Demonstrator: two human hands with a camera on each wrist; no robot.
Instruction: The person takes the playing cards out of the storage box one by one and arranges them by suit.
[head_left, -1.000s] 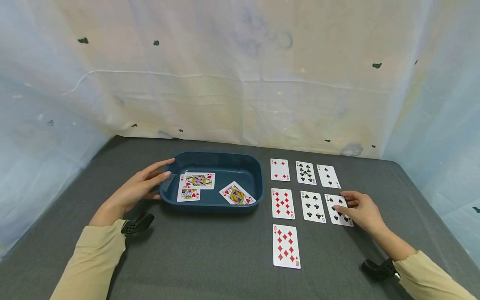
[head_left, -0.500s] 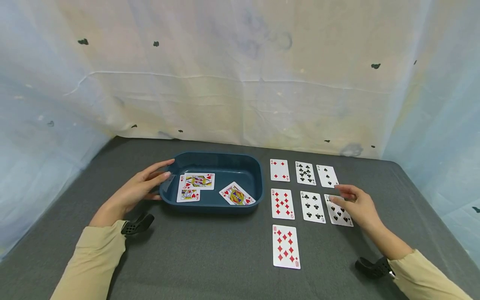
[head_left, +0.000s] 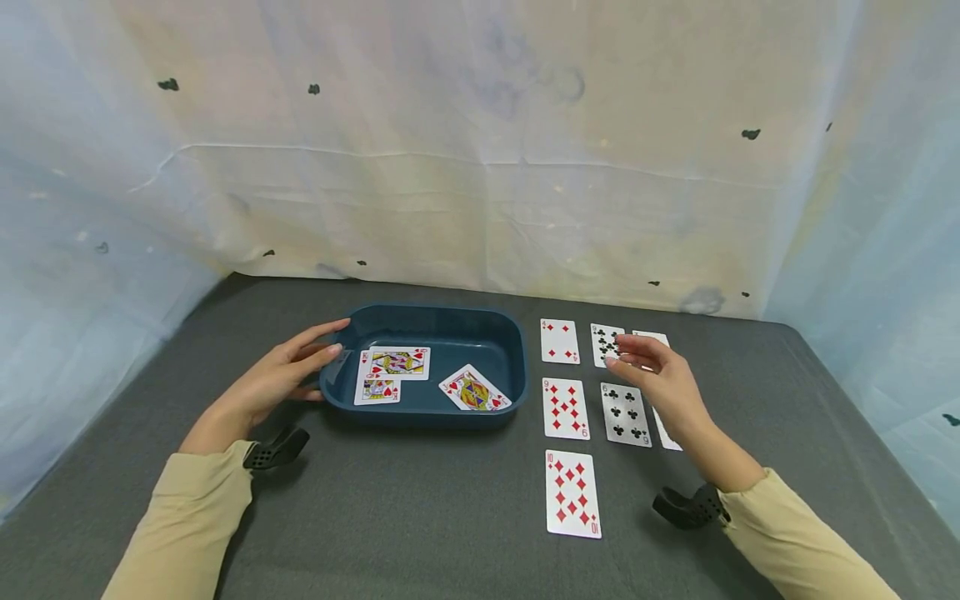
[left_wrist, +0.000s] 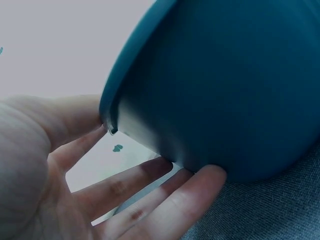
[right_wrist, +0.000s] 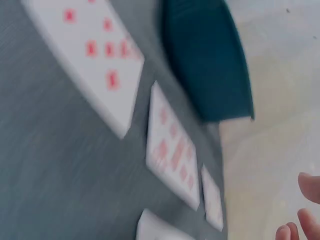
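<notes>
The right hand (head_left: 663, 385) hovers with relaxed, empty fingers above the face-up white playing cards (head_left: 625, 412) laid in rows on the grey desk (head_left: 420, 508). The left hand (head_left: 277, 379) rests straight-fingered against the dark blue plastic tray (head_left: 517, 367) end wall. Risk: a low sweep may scatter the flat cards; thin edges resist pinching.

tray (head_left: 420, 317) left of cards (head_left: 566, 408)

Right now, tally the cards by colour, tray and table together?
Red cards: 6 (three face cards in the blue tray, plus 4, 9 and 10 of diamonds)
Black cards: 4 (two partly hidden by the right hand)
Total: 10
</notes>
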